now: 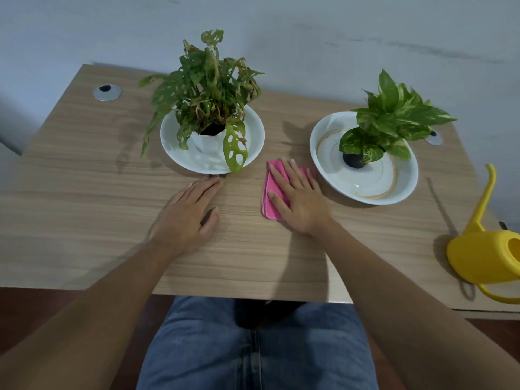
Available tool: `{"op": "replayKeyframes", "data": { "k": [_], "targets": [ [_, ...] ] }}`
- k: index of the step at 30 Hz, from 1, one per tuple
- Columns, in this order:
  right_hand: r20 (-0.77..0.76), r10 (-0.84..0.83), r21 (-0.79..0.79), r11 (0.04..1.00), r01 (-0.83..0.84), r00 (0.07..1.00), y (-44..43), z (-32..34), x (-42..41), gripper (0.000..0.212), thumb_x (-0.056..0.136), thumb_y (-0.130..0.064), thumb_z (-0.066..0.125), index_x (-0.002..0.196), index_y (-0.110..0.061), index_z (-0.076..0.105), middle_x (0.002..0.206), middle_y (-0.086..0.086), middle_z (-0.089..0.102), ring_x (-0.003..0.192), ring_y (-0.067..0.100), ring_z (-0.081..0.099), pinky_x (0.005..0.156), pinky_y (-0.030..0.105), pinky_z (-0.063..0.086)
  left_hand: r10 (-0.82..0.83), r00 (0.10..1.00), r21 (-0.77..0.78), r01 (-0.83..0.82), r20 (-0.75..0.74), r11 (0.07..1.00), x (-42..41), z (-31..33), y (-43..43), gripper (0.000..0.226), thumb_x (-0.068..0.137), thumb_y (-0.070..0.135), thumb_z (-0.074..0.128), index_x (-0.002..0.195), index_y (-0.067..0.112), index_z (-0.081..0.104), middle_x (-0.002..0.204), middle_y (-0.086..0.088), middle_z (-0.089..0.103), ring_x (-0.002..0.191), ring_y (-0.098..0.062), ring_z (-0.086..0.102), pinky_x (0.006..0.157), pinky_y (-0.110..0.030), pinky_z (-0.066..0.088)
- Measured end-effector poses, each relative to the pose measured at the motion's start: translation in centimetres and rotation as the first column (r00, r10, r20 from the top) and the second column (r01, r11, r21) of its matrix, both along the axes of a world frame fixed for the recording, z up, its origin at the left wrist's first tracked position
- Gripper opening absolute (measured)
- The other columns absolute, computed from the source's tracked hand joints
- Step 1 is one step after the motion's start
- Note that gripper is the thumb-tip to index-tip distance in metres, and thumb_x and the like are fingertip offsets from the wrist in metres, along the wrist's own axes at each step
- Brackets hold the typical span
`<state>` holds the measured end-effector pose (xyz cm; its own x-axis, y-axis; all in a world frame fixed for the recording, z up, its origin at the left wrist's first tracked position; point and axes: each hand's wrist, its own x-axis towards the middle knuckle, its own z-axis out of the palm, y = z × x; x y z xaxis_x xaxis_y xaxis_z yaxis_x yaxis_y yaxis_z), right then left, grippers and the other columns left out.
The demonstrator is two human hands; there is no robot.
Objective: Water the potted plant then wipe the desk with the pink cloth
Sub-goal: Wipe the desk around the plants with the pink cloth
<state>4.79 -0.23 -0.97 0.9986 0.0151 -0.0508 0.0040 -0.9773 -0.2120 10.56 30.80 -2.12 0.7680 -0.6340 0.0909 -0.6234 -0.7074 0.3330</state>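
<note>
Pink cloth [270, 190] is lying folded on the desk [84, 192], between the two white dishes. The right hand [295, 201] is pressing flat on top of it, fingers spread out. The left hand [188, 212] is resting flat on the bare wood beside it, fingers straight, holding nothing (its fingertips are almost touching the left dish [171, 142]). That dish is holding a big holey-leaf plant [205, 88]. The right dish [405, 187] is holding a smaller green plant [394, 119]. A yellow watering can [478, 257] is sitting at the far right edge.
</note>
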Motion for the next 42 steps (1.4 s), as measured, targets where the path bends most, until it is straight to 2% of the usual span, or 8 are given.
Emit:
{"op": "replayKeyframes", "data": {
  "k": [6, 12, 16, 20, 27, 34, 38, 42],
  "targets": [
    [0.004, 0.054, -0.039, 0.998, -0.054, 0.999, -6.2, 0.8, -9.2, 0.069, 0.114, -0.053, 0.038, 0.173, -0.041, 0.005, 0.181, -0.011, 0.002, 0.167, 0.010, -0.001, 0.133, 0.052, 0.011, 0.002, 1.000, 0.005, -0.002, 0.008, 1.000, -0.2, -0.1, -0.1, 0.067, 0.112, 0.043, 0.039, 0.175, 0.021, 0.030, 0.183, 0.009, 0.024, 0.169, -0.008, 0.018, 0.138, -0.041, 0.016],
    [-0.012, 0.061, -0.111, 0.992, -0.062, 0.998, -8.1, 0.9, -11.3, 0.069, 0.113, -0.051, 0.034, 0.174, -0.034, 0.006, 0.182, -0.004, 0.005, 0.167, 0.013, 0.005, 0.132, 0.054, 0.014, 0.000, 1.000, -0.004, 0.000, 0.025, 1.000, -0.2, -0.4, -0.1, 0.068, 0.111, 0.042, 0.038, 0.175, 0.021, 0.030, 0.183, 0.008, 0.026, 0.169, -0.010, 0.020, 0.138, -0.041, 0.016],
    [-0.023, 0.081, -0.090, 0.993, -0.083, 0.996, -6.8, 1.0, -10.2, 0.068, 0.115, -0.048, 0.036, 0.173, -0.037, 0.002, 0.182, -0.006, 0.000, 0.168, 0.014, 0.000, 0.133, 0.051, 0.011, 0.007, 0.999, -0.007, -0.006, 0.041, 1.000, -0.3, -0.5, -0.2, 0.068, 0.110, 0.042, 0.040, 0.174, 0.020, 0.032, 0.182, 0.007, 0.028, 0.168, -0.010, 0.022, 0.137, -0.034, 0.012],
    [-0.028, 0.016, -0.040, 0.999, -0.017, 0.999, -3.0, 0.7, -5.0, 0.066, 0.114, -0.060, 0.025, 0.171, -0.046, -0.005, 0.181, -0.012, -0.007, 0.167, 0.011, -0.009, 0.134, 0.051, 0.006, 0.004, 0.999, -0.004, -0.004, 0.049, 1.000, -0.3, -0.5, -0.2, 0.068, 0.110, 0.041, 0.040, 0.174, 0.021, 0.032, 0.181, 0.008, 0.029, 0.168, -0.010, 0.023, 0.137, -0.033, 0.012],
    [-0.068, -0.129, 0.020, 0.991, 0.130, 0.989, 3.0, -0.2, 2.4, 0.070, 0.108, -0.068, 0.011, 0.171, -0.044, -0.007, 0.181, -0.001, -0.015, 0.166, 0.020, -0.017, 0.132, 0.056, -0.007, -0.001, 1.000, -0.005, 0.001, 0.029, 1.000, -0.3, -0.2, -0.2, 0.067, 0.109, 0.041, 0.042, 0.173, 0.021, 0.034, 0.181, 0.008, 0.030, 0.167, -0.009, 0.023, 0.137, -0.033, 0.013],
    [0.004, -0.006, 0.000, 1.000, 0.006, 1.000, -1.1, -0.1, -5.5, 0.065, 0.113, -0.062, 0.024, 0.171, -0.047, -0.004, 0.181, -0.012, -0.006, 0.167, 0.012, -0.011, 0.134, 0.054, 0.003, -0.011, 1.000, 0.004, 0.010, 0.022, 1.000, -0.3, -0.4, -0.1, 0.068, 0.110, 0.043, 0.038, 0.175, 0.022, 0.030, 0.182, 0.008, 0.026, 0.169, -0.010, 0.019, 0.138, -0.038, 0.013],
    [-0.001, -0.062, -0.055, 0.997, 0.061, 0.998, -6.9, -0.1, -12.2, 0.067, 0.114, -0.056, 0.033, 0.171, -0.047, -0.001, 0.181, -0.013, -0.003, 0.167, 0.010, -0.004, 0.133, 0.055, 0.006, -0.006, 1.000, 0.018, 0.005, 0.023, 1.000, -0.4, -0.5, -0.1, 0.069, 0.111, 0.044, 0.034, 0.176, 0.022, 0.027, 0.183, 0.009, 0.022, 0.170, -0.010, 0.014, 0.138, -0.032, 0.005],
    [-0.017, -0.171, -0.065, 0.983, 0.170, 0.985, -10.8, 0.2, -16.6, 0.067, 0.112, -0.056, 0.030, 0.171, -0.048, -0.001, 0.181, -0.013, 0.001, 0.167, 0.009, -0.005, 0.132, 0.057, 0.008, 0.003, 1.000, 0.018, -0.004, 0.030, 1.000, -0.5, -0.5, -0.2, 0.069, 0.110, 0.045, 0.033, 0.175, 0.021, 0.028, 0.183, 0.009, 0.023, 0.170, -0.010, 0.015, 0.136, -0.027, -0.001]
  ]
}}
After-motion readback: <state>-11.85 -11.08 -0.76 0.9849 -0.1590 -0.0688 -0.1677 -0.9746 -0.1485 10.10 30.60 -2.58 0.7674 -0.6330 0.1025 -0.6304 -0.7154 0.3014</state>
